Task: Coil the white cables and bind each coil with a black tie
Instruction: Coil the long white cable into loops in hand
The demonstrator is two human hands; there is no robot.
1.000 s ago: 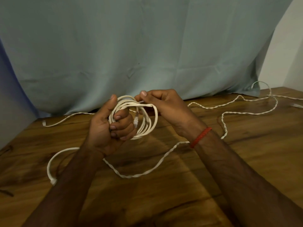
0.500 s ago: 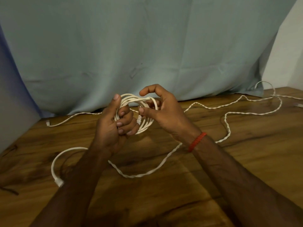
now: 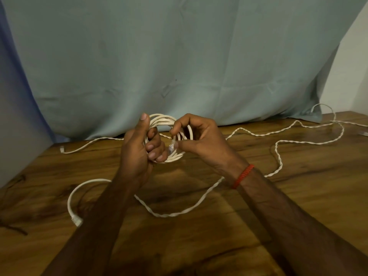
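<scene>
The left hand (image 3: 137, 154) is clenched around a round coil of smooth white cable (image 3: 169, 121). Its four fingers curl through the middle of the coil and clamp the left side of the loops against the palm, while the thumb stands straight up along the outer edge. The right hand (image 3: 203, 138) is half closed at the coil's right side. Its thumb and forefinger pinch the cable's loose end just at the clear plastic plug (image 3: 170, 150), and the other fingers curve behind the loops. Whether those fingers touch the coil cannot be told. The coil has several turns lying close together. It stands nearly upright, facing the camera, in the air between the two hands and above the far part of the brown wooden table (image 3: 258, 226).

On the table, a twisted white cable (image 3: 179, 213) runs out from under the left forearm, passes beneath the right wrist and snakes away toward the far right corner. A second smooth white cable (image 3: 69, 198) bends in an arc beside the left forearm and ends in a plug. A third white cable (image 3: 83, 147) lies along the far left edge. A red thread band (image 3: 243, 176) circles the right wrist. A pale blue-green cloth (image 3: 179, 56) hangs behind the table.
</scene>
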